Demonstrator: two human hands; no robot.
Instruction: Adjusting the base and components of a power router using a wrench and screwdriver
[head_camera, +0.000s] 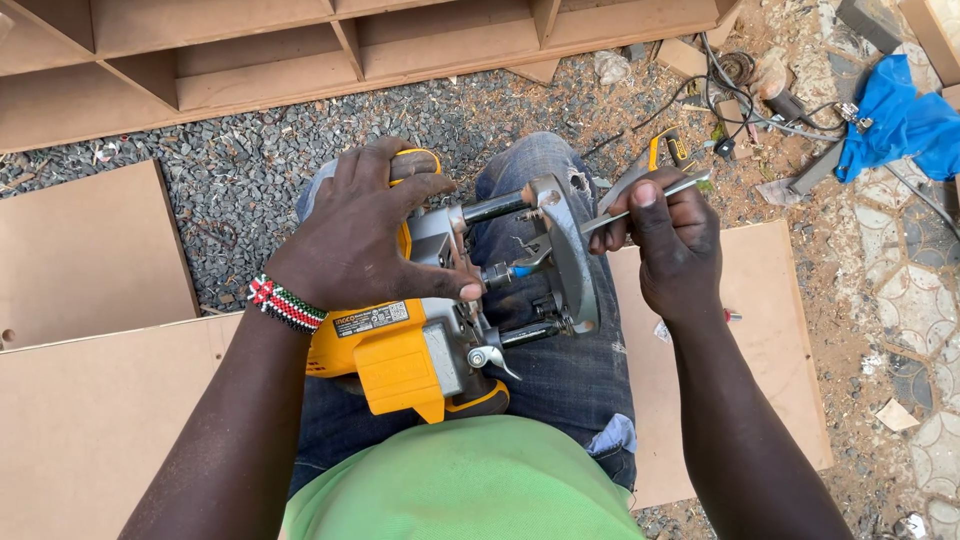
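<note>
Gripping the yellow router (400, 350) on the lap with left hand (365, 240), fingers wrapped tight; right hand (675, 245) pinching a flat wrench (640, 205) at its round base plate (570, 255).

router bit (497, 272) hidden by left thumb (440, 290)

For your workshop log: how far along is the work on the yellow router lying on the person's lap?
Done: the yellow router lies sideways across the lap, base plate exposed. In hand: the left hand steadies its body while the right hand holds a flat metal spanner at the base. Left: the spanner is still in place, so the adjustment looks unfinished.
</note>
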